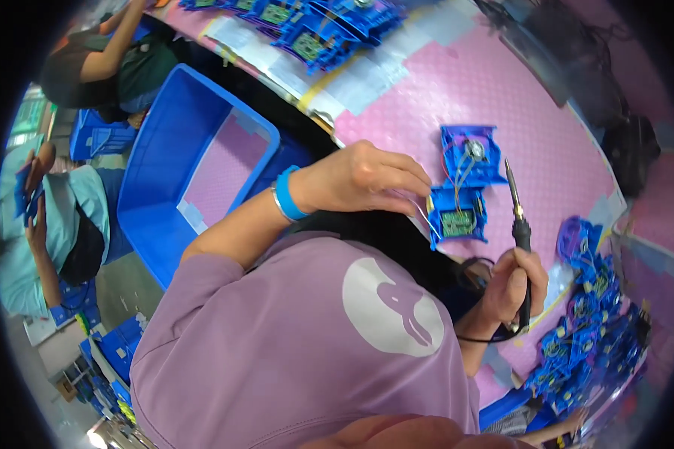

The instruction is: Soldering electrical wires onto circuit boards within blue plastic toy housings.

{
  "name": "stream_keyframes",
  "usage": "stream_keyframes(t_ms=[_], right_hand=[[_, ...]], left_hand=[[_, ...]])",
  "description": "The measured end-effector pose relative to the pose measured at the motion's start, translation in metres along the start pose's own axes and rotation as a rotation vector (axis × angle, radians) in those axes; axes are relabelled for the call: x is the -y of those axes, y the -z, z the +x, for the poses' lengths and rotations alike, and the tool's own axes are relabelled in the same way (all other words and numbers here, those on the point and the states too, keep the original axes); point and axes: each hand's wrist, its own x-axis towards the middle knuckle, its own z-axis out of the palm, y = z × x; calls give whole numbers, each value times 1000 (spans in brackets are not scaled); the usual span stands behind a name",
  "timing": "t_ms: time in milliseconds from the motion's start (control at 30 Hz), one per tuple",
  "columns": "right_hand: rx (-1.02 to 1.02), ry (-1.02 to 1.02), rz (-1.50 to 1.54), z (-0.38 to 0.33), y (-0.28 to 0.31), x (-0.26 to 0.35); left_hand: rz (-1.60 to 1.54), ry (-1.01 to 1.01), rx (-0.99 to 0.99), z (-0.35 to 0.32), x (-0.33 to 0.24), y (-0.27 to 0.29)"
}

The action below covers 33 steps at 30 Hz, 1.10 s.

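In my right hand (513, 288) is a soldering iron (522, 228) with a black handle, its metal tip pointing up and away from me. A black cord runs from its lower end. My left hand (371, 179), with a blue band at the wrist, pinches a thin silvery wire (425, 213) that looks like solder. The wire reaches down beside a blue plastic housing (436, 224) holding a green circuit board (457, 223). Just beyond lies a second blue housing half (490, 172) with a round metal part (475, 150). Thin wires join the two halves. The iron's tip is apart from both.
Many blue housings (577, 344) with wires are heaped at the right, and more blue housings (314, 37) lie at the far left. A pink mat (397, 97) covers the table. At my left stands a blue bin (150, 202). Other people (60, 224) work further left.
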Motion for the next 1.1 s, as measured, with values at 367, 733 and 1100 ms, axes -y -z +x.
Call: stream_keyframes(t_ms=[367,733,1100], right_hand=[[-101,16,-11,-4,7,16],[-209,2,-24,-12,16,19],[-187,8,-45,-3,-4,20]], left_hand=[[295,-28,95,23,-9,-19],[765,-173,441,60,34,76],[899,-128,426,54,74,144]])
